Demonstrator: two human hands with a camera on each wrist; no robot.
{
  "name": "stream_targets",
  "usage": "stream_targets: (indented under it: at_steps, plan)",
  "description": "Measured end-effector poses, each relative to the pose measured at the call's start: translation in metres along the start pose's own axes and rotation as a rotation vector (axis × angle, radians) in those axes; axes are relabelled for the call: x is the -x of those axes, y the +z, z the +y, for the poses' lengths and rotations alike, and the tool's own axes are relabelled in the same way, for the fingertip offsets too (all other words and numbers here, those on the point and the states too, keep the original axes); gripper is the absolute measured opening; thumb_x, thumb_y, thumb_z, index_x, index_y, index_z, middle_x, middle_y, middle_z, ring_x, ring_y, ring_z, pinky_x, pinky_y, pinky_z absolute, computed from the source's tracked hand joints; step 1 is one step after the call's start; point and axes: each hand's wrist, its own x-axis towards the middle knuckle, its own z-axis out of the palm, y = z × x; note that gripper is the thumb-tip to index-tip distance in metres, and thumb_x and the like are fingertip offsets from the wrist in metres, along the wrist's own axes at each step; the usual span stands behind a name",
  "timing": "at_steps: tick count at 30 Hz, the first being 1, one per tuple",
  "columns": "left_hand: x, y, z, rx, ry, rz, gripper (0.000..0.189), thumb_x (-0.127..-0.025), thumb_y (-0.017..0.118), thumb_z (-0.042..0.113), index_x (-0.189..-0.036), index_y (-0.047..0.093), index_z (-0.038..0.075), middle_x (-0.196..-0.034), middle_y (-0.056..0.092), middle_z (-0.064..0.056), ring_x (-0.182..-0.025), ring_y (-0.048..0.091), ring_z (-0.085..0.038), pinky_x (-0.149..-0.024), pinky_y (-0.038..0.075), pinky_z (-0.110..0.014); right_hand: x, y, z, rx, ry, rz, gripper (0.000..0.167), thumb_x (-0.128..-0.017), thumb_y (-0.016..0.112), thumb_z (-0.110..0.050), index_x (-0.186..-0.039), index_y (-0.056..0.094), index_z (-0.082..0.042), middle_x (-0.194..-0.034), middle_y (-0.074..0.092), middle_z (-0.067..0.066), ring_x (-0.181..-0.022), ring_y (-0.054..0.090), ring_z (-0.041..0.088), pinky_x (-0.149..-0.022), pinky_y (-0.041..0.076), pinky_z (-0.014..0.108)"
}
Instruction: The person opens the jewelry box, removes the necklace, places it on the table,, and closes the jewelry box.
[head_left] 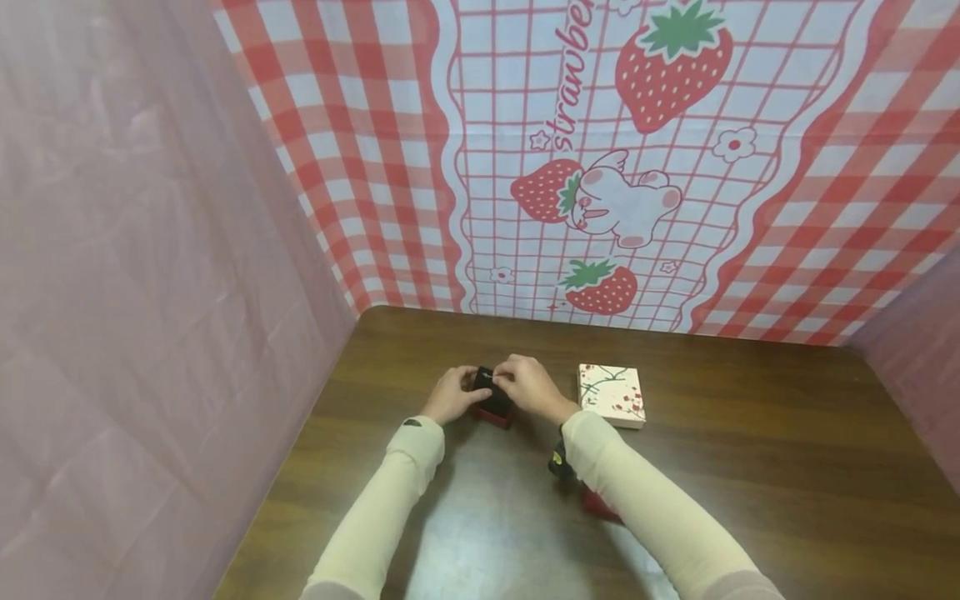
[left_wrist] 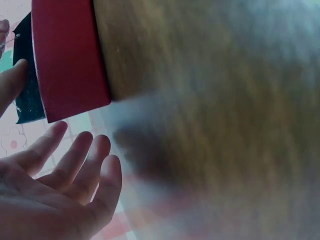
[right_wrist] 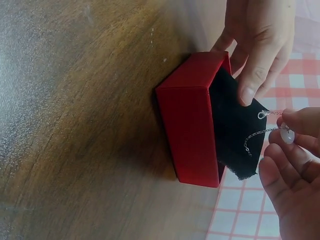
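Observation:
A red jewelry box [right_wrist: 192, 135] stands on the wooden table, with a black insert [right_wrist: 232, 125] tilted in its opening. My left hand [head_left: 452, 395] grips the box at one side; its thumb [right_wrist: 247, 95] presses on the black insert while the other fingers sit by the outer wall. On the far side, my right hand [head_left: 528, 386] pinches a thin silver necklace [right_wrist: 257, 133] with a small white pendant [right_wrist: 287, 135] at the fingertips. A clasp [right_wrist: 262, 114] and part of the chain lie against the black insert.
A cream box with a branch-and-blossom print [head_left: 611, 393] lies right of my right hand. A dark red object [head_left: 602, 506] shows partly beneath my right forearm. A strawberry-print cloth [head_left: 600, 150] hangs behind the table [head_left: 750, 450], and a pink curtain [head_left: 150, 292] at the left.

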Motion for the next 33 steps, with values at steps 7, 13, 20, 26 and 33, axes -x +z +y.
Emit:
stream_targets:
  at_steps: [7,13,20,26,33]
  plan:
    - [0.0024,0.0023,0.0023,-0.017,-0.045,0.048,0.053,-0.085,0.075,0.026,-0.128,0.058,0.000,-0.119,0.063,-0.018,-0.112,0.060,-0.034,-0.101,0.046,-0.049,-0.0009,-0.0003,-0.0008,0.002,-0.008,-0.020,0.008,-0.086,0.070,-0.008,-0.091,0.075,-0.003,-0.081,0.067,0.005,-0.072,0.059,0.014,-0.070,0.053,0.031]
    - [0.0033,0.0025,0.0037,-0.031,-0.046,0.050,0.051,-0.084,0.077,0.024,-0.126,0.060,0.001,-0.117,0.064,-0.018,-0.110,0.061,-0.033,-0.100,0.046,-0.048,-0.0011,-0.0010,-0.0024,-0.010,-0.007,-0.046,0.009,-0.087,0.070,-0.008,-0.092,0.074,-0.002,-0.081,0.066,0.005,-0.072,0.058,0.013,-0.068,0.052,0.029]
    - [0.0036,0.0006,0.0057,0.015,-0.038,0.040,0.052,-0.083,0.077,0.019,-0.127,0.058,-0.001,-0.122,0.061,-0.022,-0.112,0.063,-0.035,-0.102,0.047,-0.048,-0.0014,-0.0015,-0.0035,-0.024,-0.025,-0.040,0.009,-0.087,0.069,-0.007,-0.091,0.074,-0.001,-0.081,0.066,0.006,-0.074,0.060,0.015,-0.070,0.053,0.031]
    - [0.0034,0.0013,0.0039,0.010,-0.038,0.040,0.053,-0.083,0.077,0.020,-0.128,0.058,-0.001,-0.125,0.059,-0.023,-0.113,0.063,-0.036,-0.102,0.047,-0.048,-0.0021,-0.0018,-0.0043,-0.034,-0.050,-0.038,0.008,-0.088,0.067,-0.005,-0.090,0.074,-0.003,-0.081,0.067,0.006,-0.075,0.061,0.016,-0.072,0.053,0.033]
    - [0.0035,0.0019,0.0045,-0.025,-0.035,0.067,0.040,-0.081,0.079,0.021,-0.113,0.066,0.001,-0.122,0.061,-0.020,-0.112,0.060,-0.034,-0.101,0.045,-0.049,-0.0025,-0.0026,-0.0054,-0.038,-0.072,-0.042,0.008,-0.088,0.067,-0.006,-0.090,0.074,-0.002,-0.081,0.067,0.006,-0.075,0.061,0.016,-0.070,0.053,0.031]
